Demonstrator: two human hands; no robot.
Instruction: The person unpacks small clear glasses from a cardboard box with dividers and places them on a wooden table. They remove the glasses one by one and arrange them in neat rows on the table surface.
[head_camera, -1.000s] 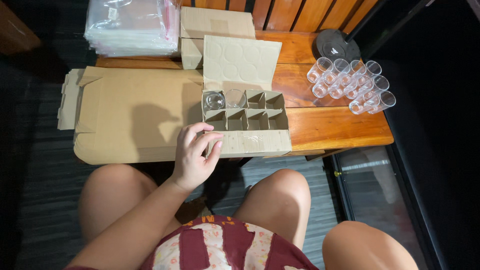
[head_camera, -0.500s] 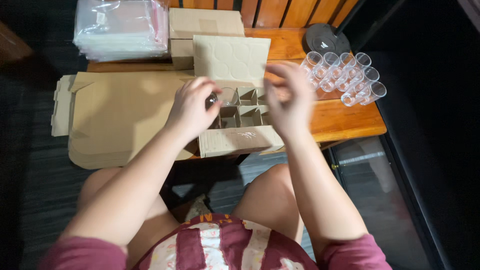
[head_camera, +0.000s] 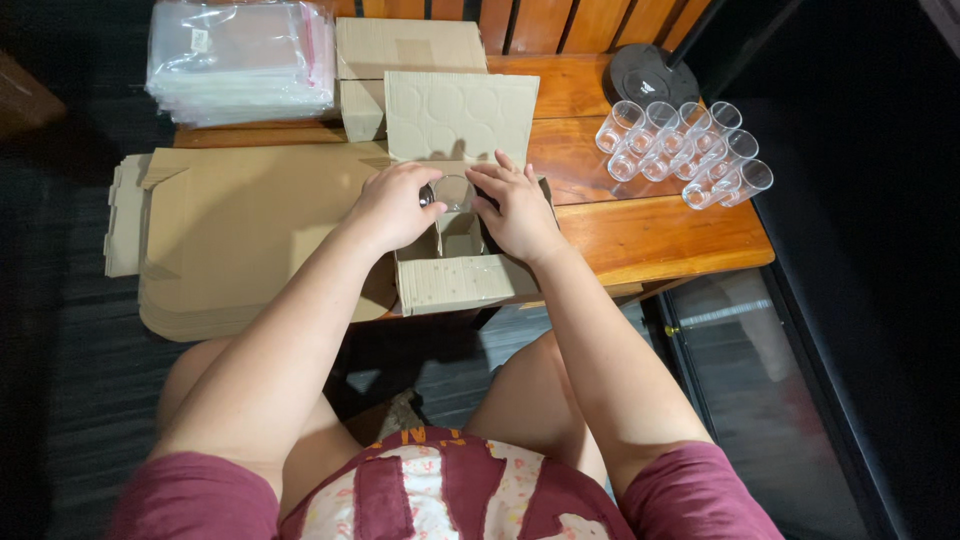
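Wooden bench (head_camera: 640, 225) carries a divided cardboard box (head_camera: 455, 270) at centre. Both hands, left hand (head_camera: 392, 205) and right hand (head_camera: 515, 210), curl around one clear glass (head_camera: 452, 190) at a rear cell. About a dozen glasses (head_camera: 685, 150) wait unpacked at upper right.

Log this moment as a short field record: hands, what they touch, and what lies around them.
left hand: over the left side of the open cardboard box, fingers at a clear glass in the divider
right hand: over the right side of the box, fingertips at the same glass
box lid: flipped up behind the hands
flat cardboard stack: left of the box, on the wooden table
clear glasses: grouped at the table's right end
plastic bag stack: far left
black round disc: behind the glasses
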